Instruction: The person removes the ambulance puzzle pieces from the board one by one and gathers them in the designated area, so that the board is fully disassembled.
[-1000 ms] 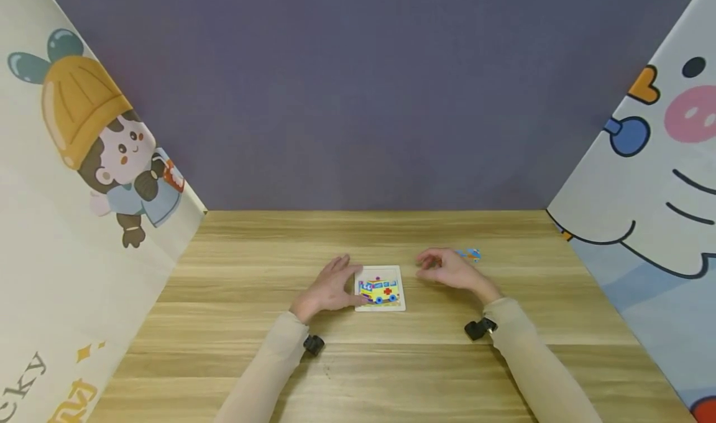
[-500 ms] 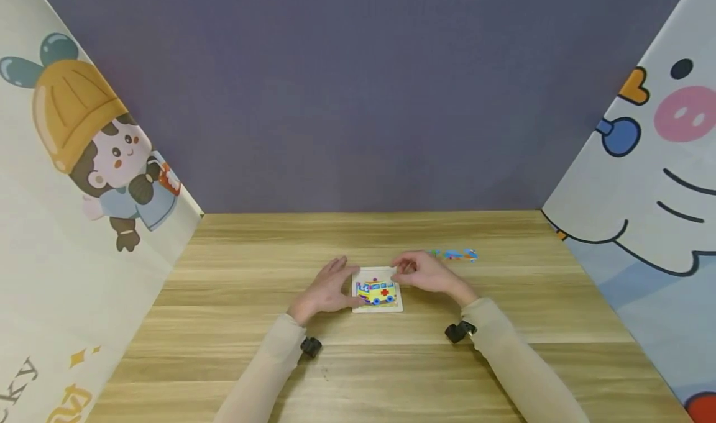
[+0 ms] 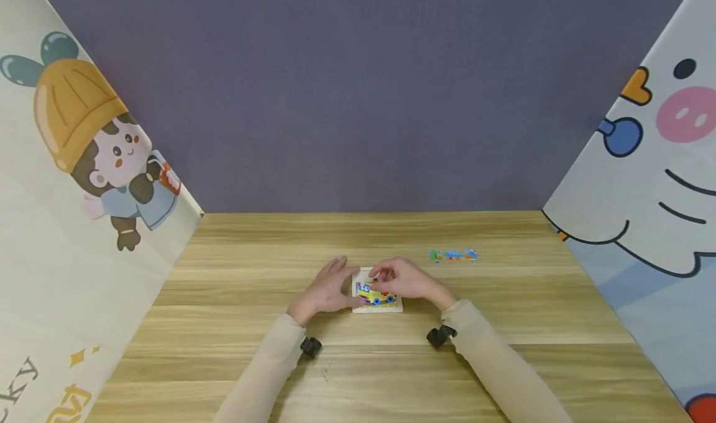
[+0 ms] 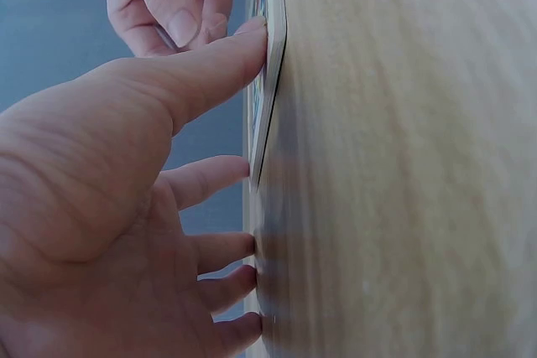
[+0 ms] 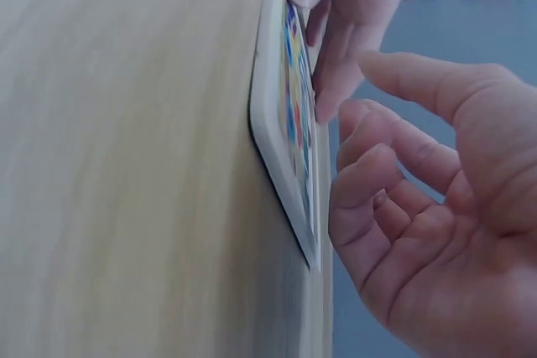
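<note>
A square white-framed picture puzzle (image 3: 377,308) with a yellow ambulance lies flat on the wooden table. My left hand (image 3: 326,286) spreads around its left side. In the left wrist view the thumb (image 4: 226,56) presses on the board's edge, and the other fingers reach straight past it to the table. Above the board's upper part hovers my right hand (image 3: 405,278), fingers bent and thumb forward. Its thumb (image 5: 411,77) and fingertips look apart in the right wrist view. A thin dark sliver shows by that hand in the left wrist view; whether it holds a puzzle piece is unclear.
Several small blue, green and orange puzzle pieces (image 3: 453,254) lie in a row to the right, behind the board. A dark wall (image 3: 358,112) closes off the back of the table (image 3: 252,249). Panels with cartoon prints (image 3: 100,125) stand at both sides.
My right hand has moved left from beside the loose pieces to over the puzzle board, uncovering more of the row. The left hand keeps its place at the board.
</note>
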Motion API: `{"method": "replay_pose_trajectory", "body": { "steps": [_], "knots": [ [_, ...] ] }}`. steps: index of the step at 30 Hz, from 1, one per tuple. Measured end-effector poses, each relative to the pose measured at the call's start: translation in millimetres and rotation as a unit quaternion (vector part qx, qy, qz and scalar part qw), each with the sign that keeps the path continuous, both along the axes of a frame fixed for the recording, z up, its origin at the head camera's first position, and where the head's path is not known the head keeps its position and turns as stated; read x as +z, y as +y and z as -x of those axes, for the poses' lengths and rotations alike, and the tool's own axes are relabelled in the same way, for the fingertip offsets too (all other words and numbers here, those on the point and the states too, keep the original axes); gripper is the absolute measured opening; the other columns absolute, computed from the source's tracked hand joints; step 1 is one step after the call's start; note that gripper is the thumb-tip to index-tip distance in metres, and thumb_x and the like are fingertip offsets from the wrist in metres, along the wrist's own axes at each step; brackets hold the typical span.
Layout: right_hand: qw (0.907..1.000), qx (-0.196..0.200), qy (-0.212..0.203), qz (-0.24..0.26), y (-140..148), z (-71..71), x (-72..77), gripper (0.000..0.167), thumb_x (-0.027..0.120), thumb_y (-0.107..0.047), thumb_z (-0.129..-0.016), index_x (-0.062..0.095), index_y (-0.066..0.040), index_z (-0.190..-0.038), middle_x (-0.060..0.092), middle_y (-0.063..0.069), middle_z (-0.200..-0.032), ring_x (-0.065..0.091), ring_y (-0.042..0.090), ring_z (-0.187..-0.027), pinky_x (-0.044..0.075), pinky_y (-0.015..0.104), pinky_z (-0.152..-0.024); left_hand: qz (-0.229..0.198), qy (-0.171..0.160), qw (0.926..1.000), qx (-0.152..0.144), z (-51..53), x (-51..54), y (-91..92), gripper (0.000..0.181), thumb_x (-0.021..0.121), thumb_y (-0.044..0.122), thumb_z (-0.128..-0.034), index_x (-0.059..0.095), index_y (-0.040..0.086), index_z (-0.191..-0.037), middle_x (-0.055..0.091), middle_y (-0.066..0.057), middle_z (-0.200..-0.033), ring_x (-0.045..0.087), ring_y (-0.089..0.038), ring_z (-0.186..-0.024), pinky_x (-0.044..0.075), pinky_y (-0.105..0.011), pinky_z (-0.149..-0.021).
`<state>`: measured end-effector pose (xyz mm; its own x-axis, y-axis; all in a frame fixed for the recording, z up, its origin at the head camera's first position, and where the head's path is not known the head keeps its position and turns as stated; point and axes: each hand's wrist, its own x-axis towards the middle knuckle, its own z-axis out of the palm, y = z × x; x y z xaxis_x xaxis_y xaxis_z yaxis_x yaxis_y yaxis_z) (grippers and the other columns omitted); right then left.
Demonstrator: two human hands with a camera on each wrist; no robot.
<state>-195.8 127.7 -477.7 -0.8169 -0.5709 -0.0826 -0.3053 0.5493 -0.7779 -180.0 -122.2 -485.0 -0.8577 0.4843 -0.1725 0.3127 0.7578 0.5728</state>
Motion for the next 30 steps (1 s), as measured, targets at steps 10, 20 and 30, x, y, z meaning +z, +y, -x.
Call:
{"method": "replay_pose_trajectory", "body": {
  "steps": [10,20,30],
  "knots": [
    [0.9989,-0.001,-0.046,0.005,-19,-3.4,-7.6,0.032,0.080,-0.019,-0.094,0.074,-0.004,-0.122,0.073,-0.001,-0.085,0.061,0.009,-0.067,0.051,0.023,-0.060,-0.006,0.002,1.0000,0.004,-2.1,-0.4,1.2,0.084,0.080,0.050,-0.0925,0.047,0.014,-0.161,0.018,-0.023,-0.177,0.012,-0.044,-0.165,0.016,-0.068,-0.132],
    [0.9988,-0.024,-0.040,-0.014,-23,-3.5,-9.8,0.030,0.083,-0.018,-0.092,0.074,-0.007,-0.119,0.067,-0.001,-0.081,0.056,0.010,-0.067,0.048,0.023,-0.060,-0.011,-0.001,0.9999,0.009,-1.7,0.4,1.2,0.082,0.080,0.047,-0.0930,0.048,0.014,-0.161,0.017,-0.023,-0.177,0.011,-0.044,-0.165,0.017,-0.068,-0.132],
    [0.9962,-0.056,-0.056,-0.037,-27,-3.7,-8.7,0.032,0.083,-0.020,-0.093,0.072,-0.009,-0.121,0.065,0.002,-0.081,0.055,0.012,-0.063,0.046,0.025,-0.058,-0.013,-0.001,0.9999,0.009,-0.1,-0.7,1.5,0.082,0.081,0.046,-0.0924,0.049,0.013,-0.160,0.018,-0.023,-0.177,0.012,-0.044,-0.165,0.017,-0.067,-0.132]
  ]
}}
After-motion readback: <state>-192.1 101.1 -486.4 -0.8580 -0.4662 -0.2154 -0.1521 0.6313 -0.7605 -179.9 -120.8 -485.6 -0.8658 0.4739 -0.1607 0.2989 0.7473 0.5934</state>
